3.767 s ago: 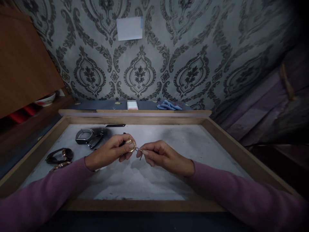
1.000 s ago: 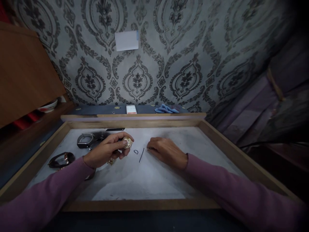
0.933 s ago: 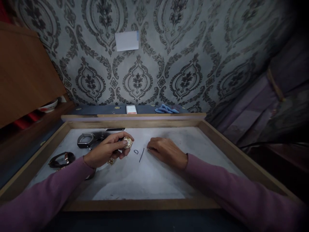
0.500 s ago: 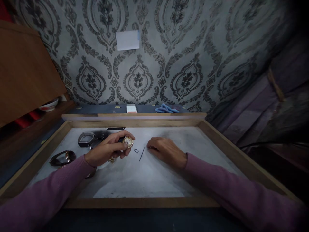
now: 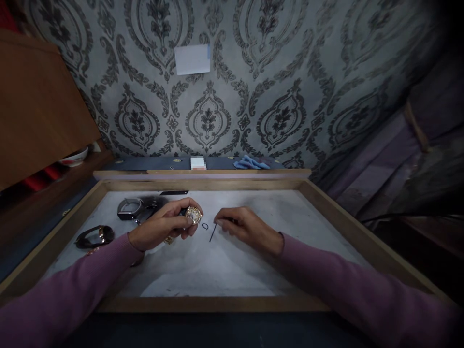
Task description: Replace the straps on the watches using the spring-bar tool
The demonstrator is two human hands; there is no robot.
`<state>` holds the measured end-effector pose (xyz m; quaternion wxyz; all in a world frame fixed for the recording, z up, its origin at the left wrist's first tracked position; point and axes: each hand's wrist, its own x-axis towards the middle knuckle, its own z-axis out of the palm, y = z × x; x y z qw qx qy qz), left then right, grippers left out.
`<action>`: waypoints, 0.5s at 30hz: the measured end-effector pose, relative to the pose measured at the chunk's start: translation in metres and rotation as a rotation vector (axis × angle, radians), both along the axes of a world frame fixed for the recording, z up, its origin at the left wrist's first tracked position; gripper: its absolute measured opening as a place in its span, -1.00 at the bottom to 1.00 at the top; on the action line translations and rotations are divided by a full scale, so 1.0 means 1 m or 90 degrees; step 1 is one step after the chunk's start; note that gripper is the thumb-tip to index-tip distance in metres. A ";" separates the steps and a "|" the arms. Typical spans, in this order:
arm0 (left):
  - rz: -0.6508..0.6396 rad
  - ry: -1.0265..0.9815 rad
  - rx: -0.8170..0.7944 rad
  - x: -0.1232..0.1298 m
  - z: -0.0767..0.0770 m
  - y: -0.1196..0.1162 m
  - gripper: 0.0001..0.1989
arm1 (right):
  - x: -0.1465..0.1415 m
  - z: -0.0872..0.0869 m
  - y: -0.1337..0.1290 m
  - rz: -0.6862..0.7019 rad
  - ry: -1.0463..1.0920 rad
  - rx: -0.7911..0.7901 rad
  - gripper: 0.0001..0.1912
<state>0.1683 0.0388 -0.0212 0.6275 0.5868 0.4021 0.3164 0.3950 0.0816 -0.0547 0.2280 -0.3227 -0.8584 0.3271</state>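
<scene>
My left hand is closed around a gold-coloured wristwatch, dial facing up, with the thumb on its rim. Between my hands a small dark ring lies on the pale tray surface. A thin dark stick slants to its right. My right hand has its thumb and fingertips pinched at the stick's upper end; no lift off the surface shows. Beneath my left hand a bit of gold watch band shows, the remainder hidden.
A wooden-rimmed tray surrounds the work. At its left lie a grey-strapped watch and a dark watch. A flat black strip is near the back rim. Behind stand a small box and a blue cloth.
My right hand has shifted left, and its fingertips now meet the stick's upper end. My left hand has tilted the wristwatch slightly, staying in nearly the same place.
</scene>
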 end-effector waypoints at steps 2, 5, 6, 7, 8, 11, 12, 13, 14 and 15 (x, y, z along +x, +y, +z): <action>-0.006 0.002 0.011 0.001 0.000 0.000 -0.76 | -0.003 0.003 -0.005 0.026 0.082 -0.114 -0.76; -0.017 -0.001 0.029 0.001 -0.001 0.000 -0.76 | -0.008 0.007 -0.014 0.057 0.159 -0.215 -0.67; -0.019 -0.001 0.033 0.001 -0.001 0.000 -0.76 | -0.009 0.008 -0.016 0.063 0.174 -0.229 -0.65; -0.020 0.000 0.037 0.001 -0.002 0.000 -0.75 | -0.010 0.010 -0.018 0.066 0.185 -0.237 -0.64; -0.021 0.001 0.038 0.001 -0.002 0.000 -0.75 | -0.011 0.010 -0.020 0.066 0.193 -0.241 -0.63; -0.021 0.004 0.046 0.001 -0.005 0.001 -0.75 | -0.013 0.012 -0.022 0.060 0.211 -0.240 -0.65; -0.024 0.006 0.049 0.000 -0.006 0.002 -0.75 | -0.013 0.012 -0.023 0.058 0.215 -0.240 -0.66; -0.026 0.009 0.052 0.000 -0.007 0.002 -0.76 | -0.014 0.011 -0.023 0.055 0.218 -0.240 -0.67; -0.028 0.014 0.054 0.000 -0.009 0.002 -0.77 | -0.014 0.011 -0.023 0.052 0.221 -0.239 -0.68; -0.029 0.020 0.055 0.000 -0.009 0.002 -0.79 | -0.015 0.011 -0.024 0.049 0.223 -0.237 -0.70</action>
